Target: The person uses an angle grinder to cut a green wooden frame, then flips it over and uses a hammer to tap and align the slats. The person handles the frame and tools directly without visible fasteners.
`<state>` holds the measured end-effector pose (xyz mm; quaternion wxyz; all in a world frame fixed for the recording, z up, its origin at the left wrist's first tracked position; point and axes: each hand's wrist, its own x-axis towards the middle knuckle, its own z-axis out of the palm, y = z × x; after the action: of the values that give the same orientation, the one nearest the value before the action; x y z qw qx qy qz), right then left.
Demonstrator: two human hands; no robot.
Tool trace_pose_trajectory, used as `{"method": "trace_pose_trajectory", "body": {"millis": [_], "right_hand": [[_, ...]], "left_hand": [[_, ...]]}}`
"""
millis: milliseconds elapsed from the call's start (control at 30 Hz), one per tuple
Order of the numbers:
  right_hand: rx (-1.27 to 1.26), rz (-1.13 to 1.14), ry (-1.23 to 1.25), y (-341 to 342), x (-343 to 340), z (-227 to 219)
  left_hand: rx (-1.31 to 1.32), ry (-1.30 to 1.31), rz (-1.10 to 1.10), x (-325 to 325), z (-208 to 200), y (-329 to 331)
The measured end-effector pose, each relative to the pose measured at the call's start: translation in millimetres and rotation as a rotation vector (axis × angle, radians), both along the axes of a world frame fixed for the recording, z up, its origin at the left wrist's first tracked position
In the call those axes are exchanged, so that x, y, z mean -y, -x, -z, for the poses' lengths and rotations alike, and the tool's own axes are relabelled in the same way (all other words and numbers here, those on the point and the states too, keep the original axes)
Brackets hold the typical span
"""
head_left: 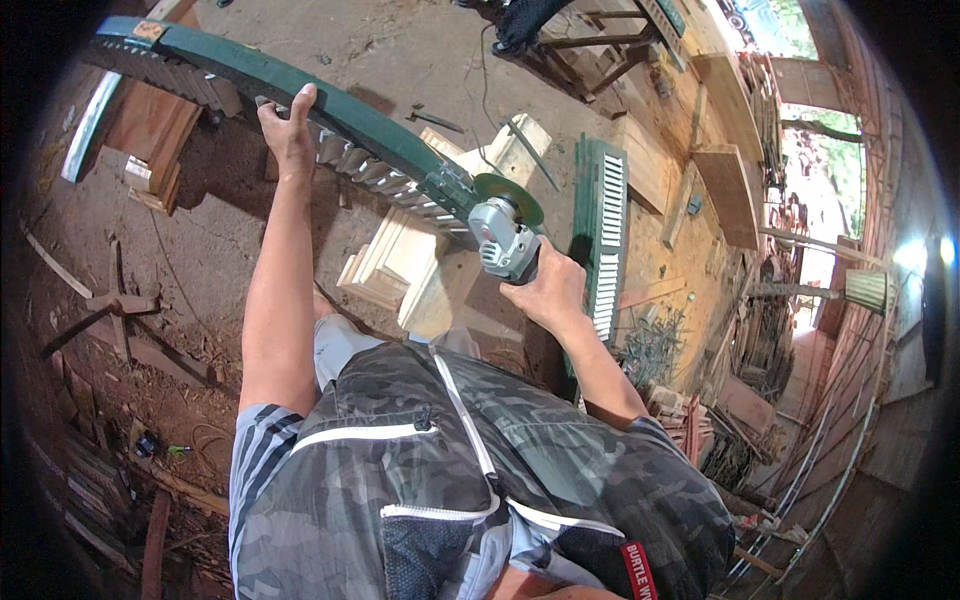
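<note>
A long dark-green louvered shutter [270, 80] lies slanting across the upper left, its slats showing along the near edge. My left hand [288, 135] grips that near edge, thumb over the top and most fingers hidden. My right hand [550, 290] is closed round the body of a grey angle grinder [495, 235]. The grinder's round yellowish disc [522, 198] is beside the shutter's right end, near a small metal fitting [450, 183]. I cannot tell whether the disc touches the wood or whether it is spinning.
Stacked pale timber pieces [400, 260] lie below the shutter's right end, and a brown wooden block [155, 130] below its left. Another green shutter [604, 230] is at the right. A cable [487, 95] trails over the floor. Boards [727, 195] lie farther right.
</note>
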<state>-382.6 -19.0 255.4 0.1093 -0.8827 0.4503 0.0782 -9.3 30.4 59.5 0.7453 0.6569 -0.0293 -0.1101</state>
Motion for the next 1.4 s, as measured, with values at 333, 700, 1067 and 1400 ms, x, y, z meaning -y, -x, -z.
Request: {"method": "trace_pose_trajectory", "body": {"millis": [333, 700, 1067, 1400], "right_hand": [[-0.010, 0.009, -0.022, -5.4, 8.4, -0.8], [-0.003, 0.003, -0.025, -7.9, 10.2, -0.2], [0.159, 0.161, -0.012, 29.7, 28.0, -8.8], [1.005, 0.776, -0.390, 156.9, 65.2, 0.4]], "left_hand": [[0.025, -0.008, 0.017, 5.8, -2.9, -3.0], [0.008, 0.020, 0.013, 9.2, -5.4, -1.9], [0.039, 0.046, 0.012, 15.0, 20.9, -10.1], [0.071, 0.137, -0.048, 17.5, 31.6, -26.3]]}}
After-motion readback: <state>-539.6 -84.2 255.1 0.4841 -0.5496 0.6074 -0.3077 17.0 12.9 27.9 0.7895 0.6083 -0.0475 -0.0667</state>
